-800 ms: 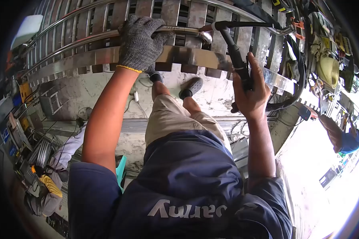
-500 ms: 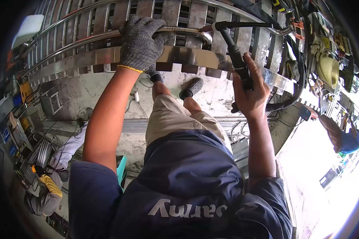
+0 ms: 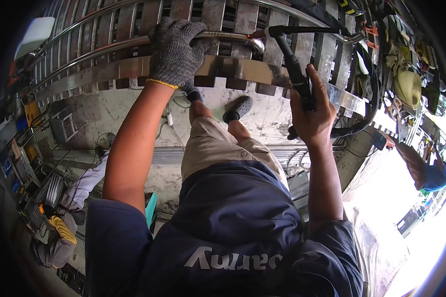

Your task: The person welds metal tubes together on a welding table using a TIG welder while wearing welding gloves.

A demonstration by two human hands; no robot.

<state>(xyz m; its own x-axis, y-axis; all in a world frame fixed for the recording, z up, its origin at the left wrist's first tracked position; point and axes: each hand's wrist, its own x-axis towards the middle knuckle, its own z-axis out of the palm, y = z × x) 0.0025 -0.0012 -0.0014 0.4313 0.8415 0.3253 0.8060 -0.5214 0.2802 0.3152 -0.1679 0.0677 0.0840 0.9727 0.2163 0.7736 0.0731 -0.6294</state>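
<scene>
My left hand (image 3: 177,53), in a grey knitted glove with a yellow cuff, is wrapped round a shiny metal tube (image 3: 223,36) lying over a slatted metal bench (image 3: 210,22). My bare right hand (image 3: 314,106) is closed on the black handle of a welding torch (image 3: 296,72). The torch head points left, its reddish nozzle at the tube's right end, where a small red glow shows. Just below that end is a bent, rounded tube end (image 3: 256,46). A black cable (image 3: 354,129) runs from the torch round to the right.
A metal strip (image 3: 129,69) edges the bench. Tools, cables and a cream-coloured container (image 3: 407,88) crowd the right side. A person (image 3: 67,227) is at the lower left, another (image 3: 428,173) at the far right. A teal object (image 3: 151,210) lies beside my left arm.
A small red glow has appeared at the torch's nozzle tip. The bright area at the lower right has dimmed, so a crumpled pale sheet shows there. Both hands have hardly moved.
</scene>
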